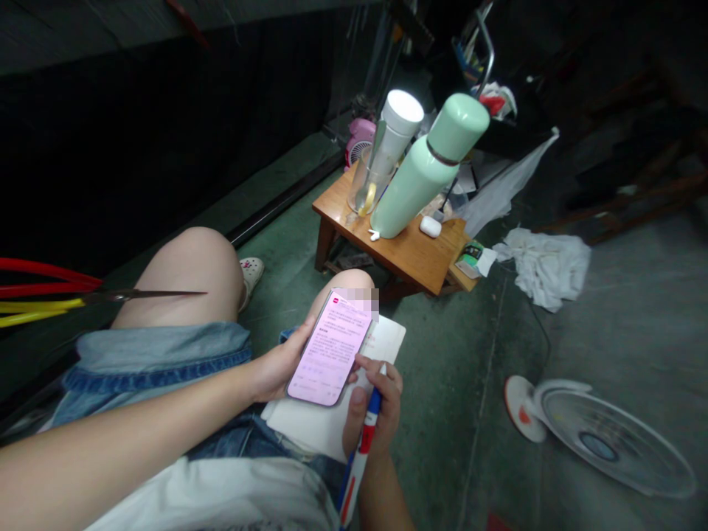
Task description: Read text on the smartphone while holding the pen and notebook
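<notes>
Taking the lit phone [332, 350] as the clock's centre, a pointed tool [119, 295] with red and yellow handles shows at 9 o'clock; it looks like scissors, though whether it touches the thigh is hard to tell. The left hand [282, 363], half curled, grips the phone's edge at about 9 o'clock. Beneath the phone, white paper [315, 424] lies across the lap. At 5 o'clock the right hand [387, 420] is loosely closed round a blue, red and white pen [366, 442], tip upward. At 1 o'clock a wooden stool [425, 262] bears a green bottle [414, 188]; a fan [600, 446] sits between 3 and 4.
</notes>
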`<state>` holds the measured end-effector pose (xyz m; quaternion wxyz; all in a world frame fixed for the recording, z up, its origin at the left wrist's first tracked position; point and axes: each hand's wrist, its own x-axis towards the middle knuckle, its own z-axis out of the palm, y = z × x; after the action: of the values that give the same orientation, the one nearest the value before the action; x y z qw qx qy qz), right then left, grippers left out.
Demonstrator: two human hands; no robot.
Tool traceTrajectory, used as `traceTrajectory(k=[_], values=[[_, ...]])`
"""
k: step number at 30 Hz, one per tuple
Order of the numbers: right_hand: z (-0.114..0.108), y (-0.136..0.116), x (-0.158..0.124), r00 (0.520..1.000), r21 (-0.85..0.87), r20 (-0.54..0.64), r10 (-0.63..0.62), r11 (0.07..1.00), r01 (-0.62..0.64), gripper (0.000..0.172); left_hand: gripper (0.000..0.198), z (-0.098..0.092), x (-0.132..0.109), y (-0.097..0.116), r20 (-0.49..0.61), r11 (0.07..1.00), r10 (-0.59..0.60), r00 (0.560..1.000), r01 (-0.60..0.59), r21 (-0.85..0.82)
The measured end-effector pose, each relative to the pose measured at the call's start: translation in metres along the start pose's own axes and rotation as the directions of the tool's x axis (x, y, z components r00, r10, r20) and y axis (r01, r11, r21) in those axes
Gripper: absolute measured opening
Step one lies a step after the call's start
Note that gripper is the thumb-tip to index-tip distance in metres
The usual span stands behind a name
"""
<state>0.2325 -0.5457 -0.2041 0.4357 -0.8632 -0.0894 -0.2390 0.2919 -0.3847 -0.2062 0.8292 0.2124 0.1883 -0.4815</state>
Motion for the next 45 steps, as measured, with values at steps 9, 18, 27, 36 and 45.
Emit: traceTrajectory(k=[9, 18, 27, 36, 45], values=[[0.0016, -0.0015, 0.0004, 1.0, 0.009, -0.019, 0.013, 1.0, -0.013, 0.021, 0.075, 0.0037, -0.0009, 0.0012, -0.008, 1.0, 0.01, 1.0, -0.01, 0.006], [0.0001, -0.0007, -0.0001, 1.0, -0.006, 0.002, 0.01, 1.0, -0.01, 0.022, 0.075, 0.0015, 0.0005, 0.0004, 0.002, 1.0, 0.005, 1.0, -0.005, 0.007], [-0.0001, 0.0024, -0.0031, 1.0, -0.009, 0.015, 0.013, 1.0, -0.013, 0.023, 0.074, 0.0004, -0.0011, 0.0003, -0.008, 1.0, 0.008, 1.0, -0.008, 0.007], [0.0008, 0.0022, -0.0022, 1.0, -0.015, 0.004, 0.004, 1.0, -0.004, 0.023, 0.075, -0.0011, -0.0005, -0.0014, 0.049, 0.999, 0.027, 0.998, -0.028, 0.027], [-0.0001, 0.0052, -0.0057, 1.0, -0.008, 0.025, -0.003, 1.0, 0.003, 0.025, 0.075, -0.0019, 0.0011, 0.0001, 0.079, 0.999, 0.026, 0.997, -0.028, 0.017]])
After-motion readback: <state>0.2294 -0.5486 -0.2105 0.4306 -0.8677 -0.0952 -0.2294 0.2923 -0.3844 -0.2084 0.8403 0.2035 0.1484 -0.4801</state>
